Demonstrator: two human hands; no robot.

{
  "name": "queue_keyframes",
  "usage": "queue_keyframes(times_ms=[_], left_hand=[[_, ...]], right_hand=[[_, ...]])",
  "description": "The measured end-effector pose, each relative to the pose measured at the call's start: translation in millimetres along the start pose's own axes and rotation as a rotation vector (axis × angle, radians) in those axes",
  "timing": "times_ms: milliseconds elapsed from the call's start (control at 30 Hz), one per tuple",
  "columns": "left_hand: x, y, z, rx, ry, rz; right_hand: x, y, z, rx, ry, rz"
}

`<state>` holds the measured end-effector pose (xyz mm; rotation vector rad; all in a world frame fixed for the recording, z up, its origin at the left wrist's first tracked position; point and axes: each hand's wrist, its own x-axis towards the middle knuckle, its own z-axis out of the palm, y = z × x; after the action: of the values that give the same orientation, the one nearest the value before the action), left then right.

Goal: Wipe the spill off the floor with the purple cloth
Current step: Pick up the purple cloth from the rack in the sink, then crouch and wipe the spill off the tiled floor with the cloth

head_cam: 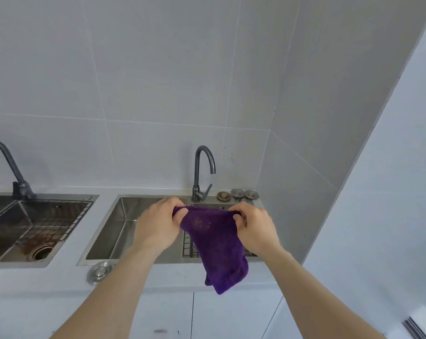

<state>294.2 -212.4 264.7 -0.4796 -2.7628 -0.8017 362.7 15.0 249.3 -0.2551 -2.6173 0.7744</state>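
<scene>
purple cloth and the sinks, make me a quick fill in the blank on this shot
1. The purple cloth is held by ____ hands.
2. The cloth hangs in front of the ____-hand sink.
3. The other sink shows ____ stains around its drain.
4. The gooseneck faucet is ____ running water.

Missing words: both; right; rust; not

Bright, even, cool light with soft focus all over.
We see only faint shadows on the tiled wall [182,81], dull sheen in the steel sink [124,228], lines bowing towards the frame edges, and slightly smeared forearms at the bottom.
</scene>
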Motion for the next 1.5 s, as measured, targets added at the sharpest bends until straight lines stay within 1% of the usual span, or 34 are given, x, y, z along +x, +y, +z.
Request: queue_keyframes(times_ms=[200, 400, 533, 700, 867, 1000, 1167, 1333, 1500], left_hand=[[-34, 15, -22, 0.021, 0.043, -0.002], [-57, 45, -24, 0.051, 0.056, 0.018], [-76, 79, -13, 0.056, 0.061, 0.024], [-109, 120, 19, 0.053, 0.033, 0.016], [-146, 145, 60, 0.067, -0.044, -0.012], [-179, 151, 96, 0.09, -0.084, -0.053], [-223, 141, 136, 0.085, -0.188, -0.1], [-263, 111, 170, 0.066, -0.299, -0.147], [-298, 65, 210, 0.031, -0.411, -0.187]], right_hand=[[-32, -14, -29, 0.01, 0.005, -0.028], [-60, 0, -58, 0.041, -0.011, 0.006], [-78, 25, -82, 0.062, 0.003, 0.032], [-111, 73, -109, 0.094, -0.019, 0.079], [-149, 120, -117, 0.104, -0.062, 0.119], [-185, 155, -109, 0.131, -0.126, 0.173], [-232, 187, -86, 0.119, -0.226, 0.27], [-276, 203, -52, 0.103, -0.287, 0.343], [-318, 214, 0, 0.077, -0.329, 0.414]])
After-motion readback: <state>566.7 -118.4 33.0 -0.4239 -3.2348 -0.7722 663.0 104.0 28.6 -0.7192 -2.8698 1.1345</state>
